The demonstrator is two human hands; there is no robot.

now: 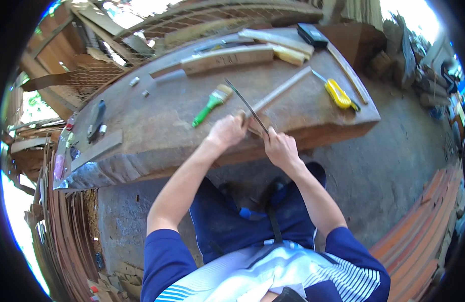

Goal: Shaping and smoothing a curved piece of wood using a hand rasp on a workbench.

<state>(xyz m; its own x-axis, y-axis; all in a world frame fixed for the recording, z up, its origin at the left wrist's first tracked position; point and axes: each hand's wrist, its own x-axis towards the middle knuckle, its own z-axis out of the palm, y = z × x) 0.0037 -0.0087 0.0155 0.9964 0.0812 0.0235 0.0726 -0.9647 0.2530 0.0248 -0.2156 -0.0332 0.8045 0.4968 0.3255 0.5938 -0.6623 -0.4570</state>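
My left hand [227, 132] grips a light wooden strip [282, 90] near the front edge of the thick wooden bench [172, 105]; the strip reaches diagonally toward the back right. My right hand [280, 146] is closed around a long, thin dark tool [237, 95], perhaps a file or blade, which crosses the strip just beside my left hand and points up to the left. A green-handled paintbrush [210, 108] lies left of the tool. A yellow-handled tool [338, 94] with a thin metal shaft lies to the right of the strip.
Wooden blocks [227, 59], boards and a black box [312, 35] lie along the back. A dark tool [96, 121], a flat board [96, 148] and small pieces are at the left. Wire mesh and scrap wood stand behind; stacked planks [413, 226] flank me on both sides.
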